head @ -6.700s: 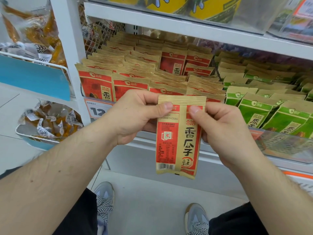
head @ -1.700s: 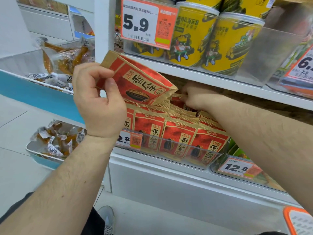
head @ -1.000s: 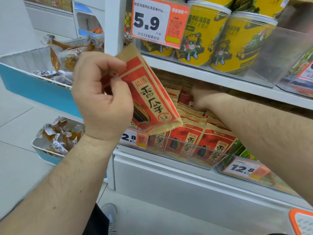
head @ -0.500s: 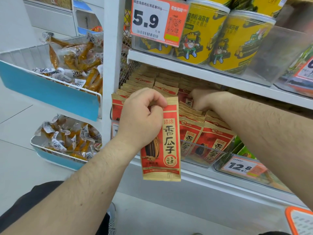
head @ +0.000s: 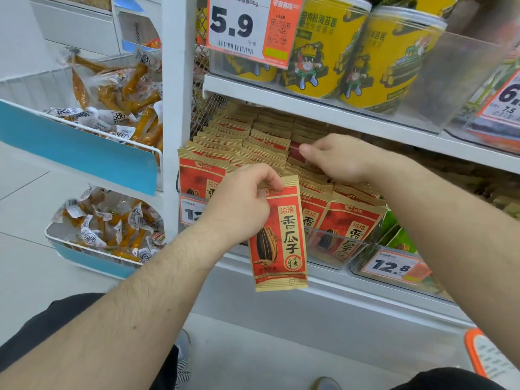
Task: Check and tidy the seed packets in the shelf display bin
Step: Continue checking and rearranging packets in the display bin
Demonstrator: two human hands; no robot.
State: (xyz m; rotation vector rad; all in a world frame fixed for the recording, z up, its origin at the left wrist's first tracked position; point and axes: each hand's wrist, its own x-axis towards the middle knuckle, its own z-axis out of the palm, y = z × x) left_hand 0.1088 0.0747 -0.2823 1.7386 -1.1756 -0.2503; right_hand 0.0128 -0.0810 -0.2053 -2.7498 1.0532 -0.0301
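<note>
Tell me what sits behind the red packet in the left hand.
Behind the red-and-gold paper seed packet stand more red packets in the clear plastic bin; their lower parts are hidden.

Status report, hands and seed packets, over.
Left hand pinches one red seed packet by its top edge, hanging upright before the clear bin. Right hand reaches among the rows of packets, grip unclear. Nothing blocking.

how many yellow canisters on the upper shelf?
3 visible. One yellow canister sits mostly hidden behind the 5.9 price tag, a second stands at the middle, a third to its right. More may sit behind, out of view.
</note>
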